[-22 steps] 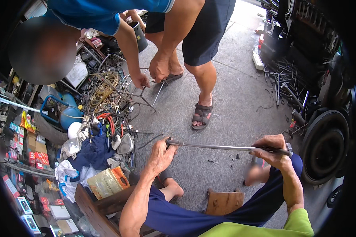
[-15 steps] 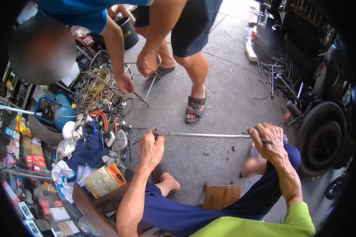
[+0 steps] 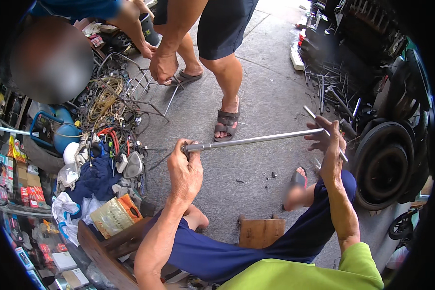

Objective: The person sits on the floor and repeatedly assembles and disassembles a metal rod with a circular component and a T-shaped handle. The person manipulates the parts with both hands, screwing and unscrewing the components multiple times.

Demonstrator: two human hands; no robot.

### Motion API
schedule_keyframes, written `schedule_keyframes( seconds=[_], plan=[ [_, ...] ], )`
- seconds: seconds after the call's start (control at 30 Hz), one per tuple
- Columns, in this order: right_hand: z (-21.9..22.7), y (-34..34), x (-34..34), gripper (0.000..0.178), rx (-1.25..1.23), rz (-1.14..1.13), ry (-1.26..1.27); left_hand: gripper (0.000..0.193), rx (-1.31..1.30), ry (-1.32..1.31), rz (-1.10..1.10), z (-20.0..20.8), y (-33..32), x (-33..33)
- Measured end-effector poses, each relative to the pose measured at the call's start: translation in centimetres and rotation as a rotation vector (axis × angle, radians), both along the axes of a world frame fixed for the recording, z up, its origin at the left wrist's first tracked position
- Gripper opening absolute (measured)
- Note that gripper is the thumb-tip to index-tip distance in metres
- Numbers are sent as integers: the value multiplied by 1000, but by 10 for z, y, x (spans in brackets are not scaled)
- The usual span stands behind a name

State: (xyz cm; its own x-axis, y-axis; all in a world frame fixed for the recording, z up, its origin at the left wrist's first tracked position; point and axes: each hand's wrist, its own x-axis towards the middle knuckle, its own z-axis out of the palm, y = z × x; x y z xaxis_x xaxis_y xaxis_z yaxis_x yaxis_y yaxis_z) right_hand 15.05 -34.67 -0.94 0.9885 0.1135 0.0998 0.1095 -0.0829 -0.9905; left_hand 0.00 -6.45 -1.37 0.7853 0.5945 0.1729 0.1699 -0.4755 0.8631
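Note:
A long silver T-handle wrench (image 3: 256, 139) spans the space in front of me, its right end slightly higher. My left hand (image 3: 186, 169) is closed around its left end, where a dark round piece shows by the thumb. At the right end, a short crossbar (image 3: 343, 155) lies slantwise against my right hand (image 3: 329, 145). The fingers of that hand are spread and partly blurred, touching the bar rather than wrapped round it. Below, between my feet, stands a small wooden stool (image 3: 261, 233).
Opposite me, another person's hand (image 3: 163, 67) holds a thin metal frame (image 3: 170, 100). Tangled cables (image 3: 106, 99), cloths (image 3: 94, 179) and boxed goods crowd the left. A black wheel (image 3: 384, 164) and scattered metal rods (image 3: 336, 92) lie to the right.
The wrench's right end has risen and its crossbar has turned to a steeper slant. My right hand has loosened from a closed grip to spread fingers. The other person's left-side hand has drawn back.

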Motion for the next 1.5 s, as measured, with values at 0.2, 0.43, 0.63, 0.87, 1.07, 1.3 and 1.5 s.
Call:
schedule_keyframes(
  seconds=[0.2, 0.43, 0.63, 0.87, 1.07, 1.3, 1.5],
  plan=[
    [17, 11, 1, 65, 145, -91, -249, 22, -676, 275, -36, -24, -15, 11],
    [20, 9, 15, 52, 403, 49, -95, 27, -1193, 575, -275, -76, -70, 0],
    [24, 14, 6, 52, 569, 121, 64, 29, -1370, 629, -310, -81, -74, -19],
    [22, 10, 12, 34, 663, 128, 122, 30, -1434, 562, -286, -71, -73, -10],
    [26, 13, 7, 40, 471, 372, 88, 30, -1475, 543, -334, -64, -77, -4],
    [27, 13, -1, 44, 278, 519, 153, 34, -1435, 545, -405, -33, -73, 0],
    [25, 14, 0, 32, 198, 521, 54, 33, -1467, 528, -397, -40, -75, -6]
  ],
)
